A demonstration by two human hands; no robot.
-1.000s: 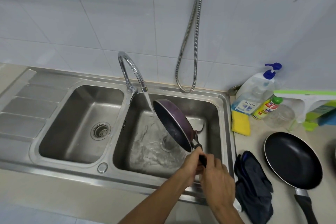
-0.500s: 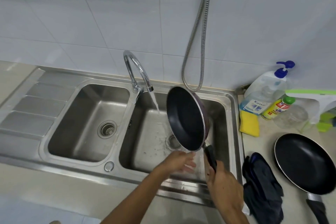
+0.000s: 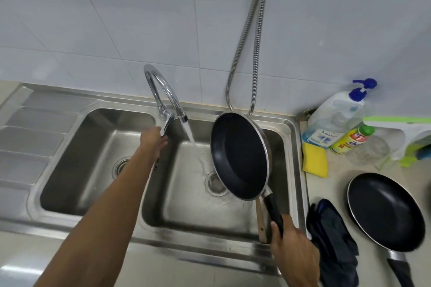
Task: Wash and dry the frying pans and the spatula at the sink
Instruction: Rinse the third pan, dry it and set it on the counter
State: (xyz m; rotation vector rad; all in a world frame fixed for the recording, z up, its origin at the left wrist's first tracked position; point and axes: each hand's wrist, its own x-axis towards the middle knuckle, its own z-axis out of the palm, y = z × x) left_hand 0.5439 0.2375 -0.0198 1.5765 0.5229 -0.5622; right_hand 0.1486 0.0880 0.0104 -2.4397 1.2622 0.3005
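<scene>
My right hand [image 3: 294, 255] grips the black handle of a small frying pan [image 3: 240, 156], held tilted on edge above the right basin [image 3: 186, 207], its dark inside facing left. My left hand [image 3: 154, 138] reaches to the tap's lever [image 3: 168, 121] and touches it; whether the fingers curl round it is unclear. Water runs from the spout [image 3: 183, 117] into the basin. The spatula's wooden handle [image 3: 260, 221] sticks up from the basin behind the pan's handle. A second, larger black frying pan [image 3: 384, 212] lies on the counter at right.
A dark cloth [image 3: 333, 240] lies between the sink and the second pan. A yellow sponge [image 3: 314, 162], soap bottles [image 3: 335, 116] and a green-and-white squeegee [image 3: 401, 126] crowd the back right. A metal hose [image 3: 249, 53] hangs on the wall. The left basin [image 3: 93, 158] holds nothing.
The pan has been lifted out of the water stream and turned up on edge. My left hand let go near the handle and moved up to the tap's lever.
</scene>
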